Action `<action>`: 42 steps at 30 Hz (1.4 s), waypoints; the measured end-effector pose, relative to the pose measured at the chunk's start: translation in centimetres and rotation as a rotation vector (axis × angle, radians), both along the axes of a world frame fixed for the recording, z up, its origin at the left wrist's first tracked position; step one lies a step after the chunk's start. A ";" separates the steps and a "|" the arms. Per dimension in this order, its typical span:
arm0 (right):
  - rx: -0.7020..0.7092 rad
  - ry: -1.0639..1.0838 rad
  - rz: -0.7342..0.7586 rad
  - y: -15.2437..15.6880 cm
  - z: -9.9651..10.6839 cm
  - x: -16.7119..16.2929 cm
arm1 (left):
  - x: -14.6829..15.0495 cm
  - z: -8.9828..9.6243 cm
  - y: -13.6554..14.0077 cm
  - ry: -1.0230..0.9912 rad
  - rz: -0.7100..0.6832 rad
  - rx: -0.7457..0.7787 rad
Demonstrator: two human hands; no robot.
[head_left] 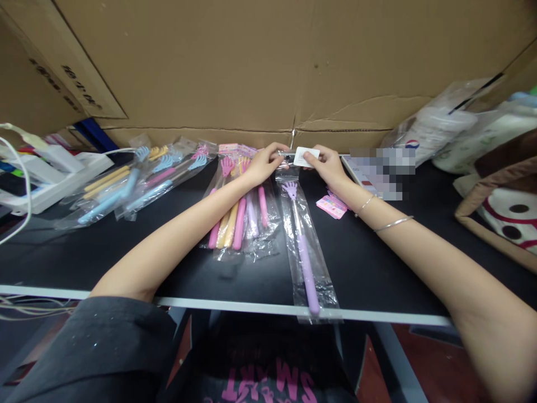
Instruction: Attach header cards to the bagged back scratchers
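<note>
A purple back scratcher [307, 268] with a hand-shaped head lies inside a clear plastic bag [289, 224], its lower end reaching past the table's front edge. My left hand [268, 163] pinches the bag's top end. Between the thumb and fingers of my right hand [327, 167] is a small white card [302, 157], close to that same end. Left of the bag lie several bagged back scratchers [240, 224] in pink, yellow and purple, partly under my left forearm. Pink printed cards [331, 206] rest beneath my right wrist.
More bagged back scratchers [109, 196] in blue, yellow and pink lie at the left, near a white power strip [62, 184] with cables. A bagged cup [436, 131], a partly blurred flat item [361, 173] and a brown-trimmed bag [474, 196] are at the right. Cardboard [235, 67] stands behind.
</note>
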State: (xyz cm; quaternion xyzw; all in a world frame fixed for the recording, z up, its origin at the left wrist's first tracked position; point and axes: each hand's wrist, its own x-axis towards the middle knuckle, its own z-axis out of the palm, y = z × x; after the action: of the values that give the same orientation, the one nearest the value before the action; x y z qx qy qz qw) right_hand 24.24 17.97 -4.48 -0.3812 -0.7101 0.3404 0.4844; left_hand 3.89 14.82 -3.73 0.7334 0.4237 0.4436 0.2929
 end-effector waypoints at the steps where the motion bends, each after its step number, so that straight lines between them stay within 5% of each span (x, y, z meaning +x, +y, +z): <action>1: 0.006 -0.007 0.004 -0.1 0.1 -0.1 | 0.0 0.0 -0.1 0.001 -0.008 -0.002; 19: 0.100 -0.058 0.015 0.1 -0.4 -0.2 | 0.0 -0.2 -0.3 0.085 -0.234 0.147; 28: 0.211 -0.198 -0.014 -0.6 -0.1 -0.3 | -0.2 -0.5 0.3 0.131 -0.172 0.277; 42: 0.237 -0.245 -0.023 -0.5 -0.5 -0.5 | -0.1 -0.2 -0.3 0.156 -0.109 0.252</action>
State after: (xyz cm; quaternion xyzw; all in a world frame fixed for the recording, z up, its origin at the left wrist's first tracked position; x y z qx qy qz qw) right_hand 23.74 17.49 -4.96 -0.3681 -0.7944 0.1998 0.4399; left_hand 3.77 14.52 -3.97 0.8184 0.3457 0.4186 0.1881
